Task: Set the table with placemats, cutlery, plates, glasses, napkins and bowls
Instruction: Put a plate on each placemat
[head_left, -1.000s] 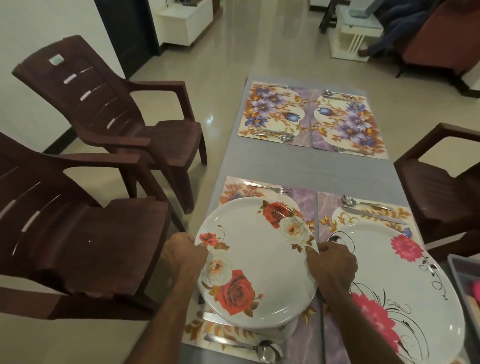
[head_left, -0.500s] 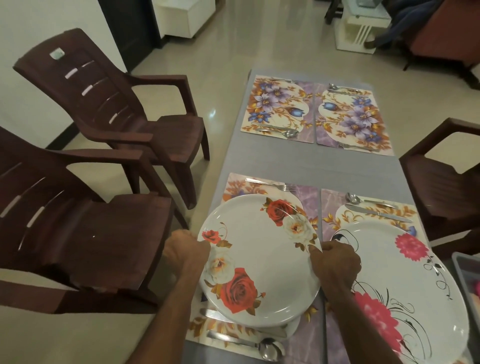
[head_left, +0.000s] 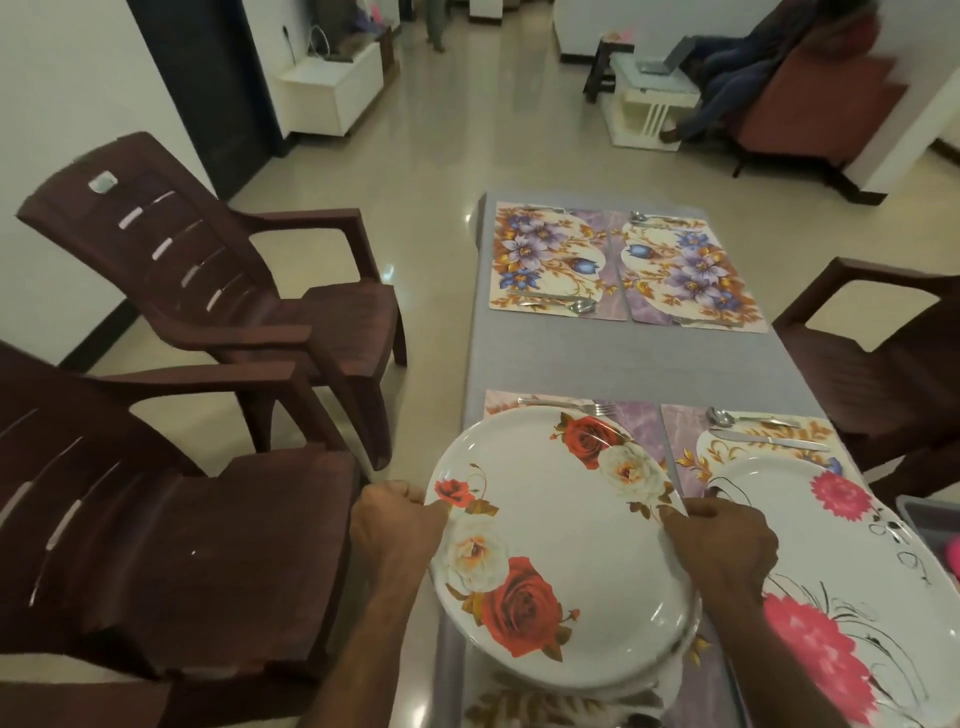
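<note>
A white plate with red and white roses (head_left: 561, 545) hangs over the near left placemat (head_left: 631, 423). My left hand (head_left: 397, 525) grips its left rim and my right hand (head_left: 719, 545) grips its right rim. More plate rims show under it at its lower right edge. A white plate with pink flowers (head_left: 831, 582) lies on the near right placemat (head_left: 691, 431). A fork (head_left: 566, 404) lies above the rose plate. A spoon (head_left: 748, 415) and knife (head_left: 769, 440) lie above the pink plate. Two far placemats (head_left: 545, 260) (head_left: 691, 270) carry cutlery and no plates.
The grey table (head_left: 623, 358) runs away from me. Two brown plastic chairs (head_left: 218, 291) (head_left: 130, 545) stand at the left, another (head_left: 893, 364) at the right. A grey bin (head_left: 930, 525) sits at the right edge. A person sits on a red sofa (head_left: 810, 104) far back.
The rose plate has come up off the placemat, still gripped by both hands. The view has tilted upward, showing more of the room beyond the table.
</note>
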